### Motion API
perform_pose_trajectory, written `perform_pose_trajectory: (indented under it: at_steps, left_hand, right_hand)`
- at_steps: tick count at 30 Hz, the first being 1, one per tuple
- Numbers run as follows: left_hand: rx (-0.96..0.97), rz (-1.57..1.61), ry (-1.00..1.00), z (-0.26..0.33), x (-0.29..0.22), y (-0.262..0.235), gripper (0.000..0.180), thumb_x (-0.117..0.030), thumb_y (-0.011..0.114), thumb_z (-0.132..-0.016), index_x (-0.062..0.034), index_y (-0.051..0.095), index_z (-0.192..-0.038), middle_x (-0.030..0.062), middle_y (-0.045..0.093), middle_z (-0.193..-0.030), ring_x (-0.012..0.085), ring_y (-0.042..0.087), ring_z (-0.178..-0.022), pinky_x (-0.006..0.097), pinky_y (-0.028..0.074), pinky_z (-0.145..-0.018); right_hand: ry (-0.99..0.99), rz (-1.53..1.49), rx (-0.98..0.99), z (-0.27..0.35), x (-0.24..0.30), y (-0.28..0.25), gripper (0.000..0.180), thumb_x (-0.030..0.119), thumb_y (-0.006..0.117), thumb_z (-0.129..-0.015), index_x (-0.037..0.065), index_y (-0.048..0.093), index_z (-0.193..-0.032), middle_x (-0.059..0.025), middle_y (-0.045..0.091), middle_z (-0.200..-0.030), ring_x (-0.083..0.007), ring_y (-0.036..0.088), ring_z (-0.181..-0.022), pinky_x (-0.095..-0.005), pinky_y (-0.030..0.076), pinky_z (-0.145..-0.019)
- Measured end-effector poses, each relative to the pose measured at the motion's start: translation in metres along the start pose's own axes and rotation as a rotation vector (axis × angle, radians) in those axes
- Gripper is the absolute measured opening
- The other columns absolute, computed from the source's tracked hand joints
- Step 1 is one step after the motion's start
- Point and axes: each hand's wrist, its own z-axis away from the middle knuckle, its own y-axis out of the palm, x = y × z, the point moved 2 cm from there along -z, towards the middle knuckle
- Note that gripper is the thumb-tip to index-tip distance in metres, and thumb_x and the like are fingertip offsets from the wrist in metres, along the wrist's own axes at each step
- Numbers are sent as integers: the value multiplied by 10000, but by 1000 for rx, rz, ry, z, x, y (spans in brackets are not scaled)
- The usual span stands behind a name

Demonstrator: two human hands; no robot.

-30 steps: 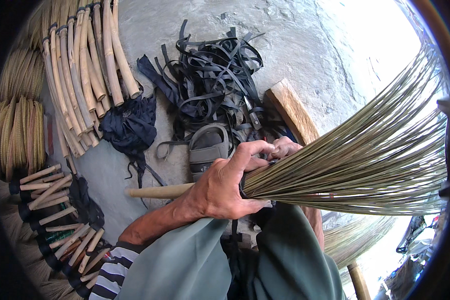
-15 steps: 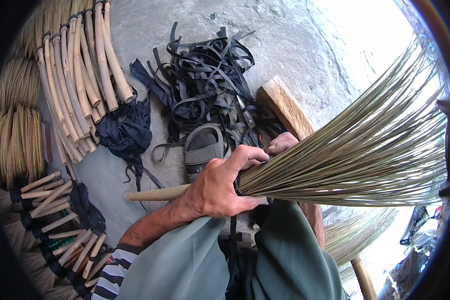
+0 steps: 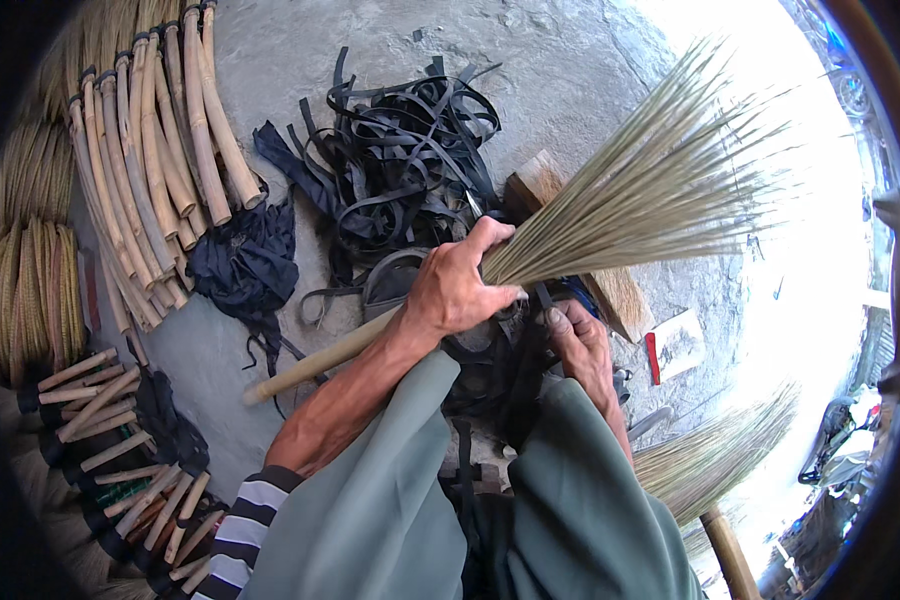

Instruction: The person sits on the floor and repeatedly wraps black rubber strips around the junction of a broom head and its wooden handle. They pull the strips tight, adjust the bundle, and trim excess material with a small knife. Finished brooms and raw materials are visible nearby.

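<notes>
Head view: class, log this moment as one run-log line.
left hand: shut on broom neck | right hand: under bristles, grip unclear | black straps: heaped behind | wooden block: beneath bristles

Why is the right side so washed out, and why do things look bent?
Head view: daylight overexposes the ground beyond the broom bristles, erasing detail; the fisheye lens curves the stick bundle toward the dark rim; the left hand is sharp.
</notes>
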Motion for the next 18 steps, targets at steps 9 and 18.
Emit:
perform_pose_trajectory:
  at_steps: [9,18]
  left_hand:
    - [-193,-80,192,3,17,18,698,-197,962,-808,-125,625,-1415,193,824,-1152,443,808,-1060,523,654,-890]
    - [-222,-165,234,11,12,23,702,-170,964,-806,-85,644,-1425,195,799,-1273,437,790,-1137,498,656,-931]
  right_hand:
    - [-285,-418,-29,17,31,11,230,174,692,-1108,-4,696,-962,-83,669,-1193,-106,582,-748,-288,479,-703]
    - [-144,-83,-41,67,72,10,224,153,686,-1100,-36,686,-979,-23,654,-1121,-95,536,-873,-273,425,-780]
